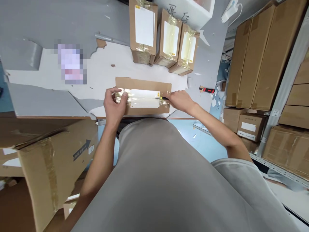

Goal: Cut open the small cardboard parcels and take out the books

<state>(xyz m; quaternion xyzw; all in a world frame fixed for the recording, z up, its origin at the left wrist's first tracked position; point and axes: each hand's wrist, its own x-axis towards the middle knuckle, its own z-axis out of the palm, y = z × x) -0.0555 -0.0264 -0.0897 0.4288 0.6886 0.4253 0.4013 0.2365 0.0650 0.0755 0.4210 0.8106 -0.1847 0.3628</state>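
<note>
A long cardboard box (145, 111) lies on the table in front of me, with clear tape and a white label split along its middle seam. My left hand (115, 104) grips its left end, thumb pressed on the taped top and fingers bent over the far side. At the right end of the seam, my right hand (181, 100) is closed around a utility knife (164, 98). Only a short black and yellow part of the knife shows, its tip at the label; the rest is hidden in my fist.
Three taped, labelled boxes (144, 27) stand at the back beside a white bin (193, 13). A red and black cutter (207, 90) lies to the right. Left on the table is a pixelated patch. A large open carton (60, 167) stands lower left; shelves with cartons (251, 64) are right.
</note>
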